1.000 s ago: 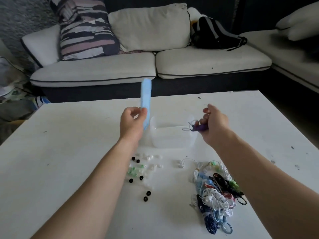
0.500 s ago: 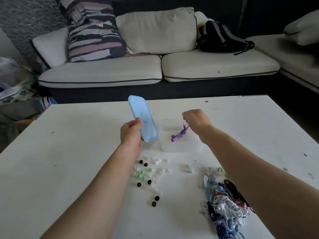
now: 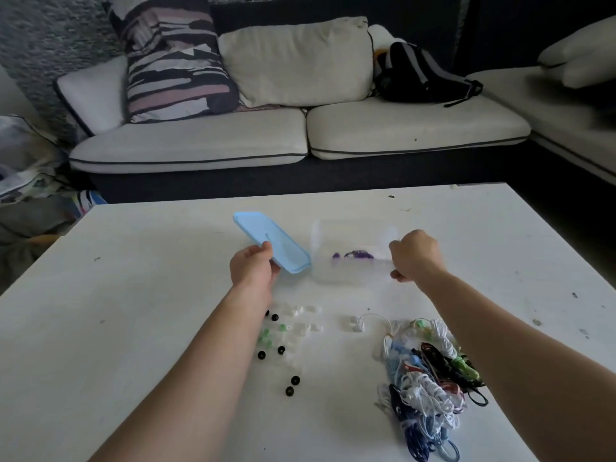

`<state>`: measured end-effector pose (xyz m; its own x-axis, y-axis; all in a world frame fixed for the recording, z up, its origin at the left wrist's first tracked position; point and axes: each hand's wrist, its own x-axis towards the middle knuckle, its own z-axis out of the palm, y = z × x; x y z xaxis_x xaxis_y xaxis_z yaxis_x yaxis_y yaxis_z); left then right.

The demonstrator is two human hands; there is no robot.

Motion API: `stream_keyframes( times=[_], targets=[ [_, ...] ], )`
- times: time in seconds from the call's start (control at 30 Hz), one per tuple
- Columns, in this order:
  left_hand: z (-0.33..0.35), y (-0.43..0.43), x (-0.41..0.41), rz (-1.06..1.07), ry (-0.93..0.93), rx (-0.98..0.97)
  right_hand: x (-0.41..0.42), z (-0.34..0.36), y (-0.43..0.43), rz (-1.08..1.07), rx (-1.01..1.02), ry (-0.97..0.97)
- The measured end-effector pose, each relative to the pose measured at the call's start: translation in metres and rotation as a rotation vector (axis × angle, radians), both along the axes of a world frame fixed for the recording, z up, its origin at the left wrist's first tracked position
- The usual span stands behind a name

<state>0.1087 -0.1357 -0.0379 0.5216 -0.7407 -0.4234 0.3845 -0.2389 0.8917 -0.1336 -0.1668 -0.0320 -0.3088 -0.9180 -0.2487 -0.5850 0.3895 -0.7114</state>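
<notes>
One purple earphone [image 3: 355, 254] lies in the clear box [image 3: 350, 278], which stands open on the white desk [image 3: 133, 328]. The left hand [image 3: 251, 270] grips the blue lid [image 3: 283, 241], tilted just beside it. The right hand [image 3: 415, 255] is curled at the box's right wall; I cannot tell if it holds anything. The earphone pile [image 3: 430, 378] and the ear tips [image 3: 283, 341] are likely left to pack. Behind is a pale sofa [image 3: 400, 135] with a black backpack [image 3: 420, 75].

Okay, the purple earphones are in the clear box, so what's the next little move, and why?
Probably swing the blue lid over the clear box and set it down: the left hand holds it tilted beside the box, the purple earphones lie inside, and the right hand is curled alongside.
</notes>
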Motion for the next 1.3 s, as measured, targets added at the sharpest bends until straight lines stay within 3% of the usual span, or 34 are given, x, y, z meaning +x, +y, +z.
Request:
stream_keyframes(
  times=[0.13,0.27,0.47,0.63,0.77,0.83,0.9,1.0,1.17,1.3],
  targets=[
    [-0.003,0.003,-0.027,-0.039,0.089,-0.011,-0.015,0.011,-0.004,-0.091,-0.122,-0.123],
    [-0.016,0.004,-0.067,-0.077,0.261,0.027,-0.004,0.02,-0.005,-0.056,-0.089,-0.196],
    [-0.026,0.011,-0.092,-0.253,0.238,0.167,0.012,0.0,0.004,-0.007,0.011,-0.246],
    [-0.015,0.027,-0.073,-0.353,0.075,0.164,0.002,-0.005,0.019,-0.018,0.015,-0.256],
    [-0.004,0.048,-0.063,-0.494,-0.13,0.13,-0.018,-0.01,0.039,0.196,-0.009,0.034],
    [-0.006,0.06,-0.065,-0.596,-0.345,0.134,-0.026,-0.01,0.054,0.388,0.003,0.094],
    [-0.015,0.069,-0.067,-0.695,-0.673,0.132,-0.027,-0.01,0.067,0.585,0.0,0.196],
    [-0.028,0.08,-0.075,-0.768,-0.992,0.021,-0.019,-0.015,0.079,0.706,-0.004,0.312],
    [-0.033,0.081,-0.082,-0.658,-0.989,-0.087,0.008,-0.028,0.081,0.828,-0.06,0.506],
    [-0.026,0.079,-0.067,-0.631,-0.949,-0.1,0.022,-0.041,0.078,0.84,-0.035,0.507]
  ],
)
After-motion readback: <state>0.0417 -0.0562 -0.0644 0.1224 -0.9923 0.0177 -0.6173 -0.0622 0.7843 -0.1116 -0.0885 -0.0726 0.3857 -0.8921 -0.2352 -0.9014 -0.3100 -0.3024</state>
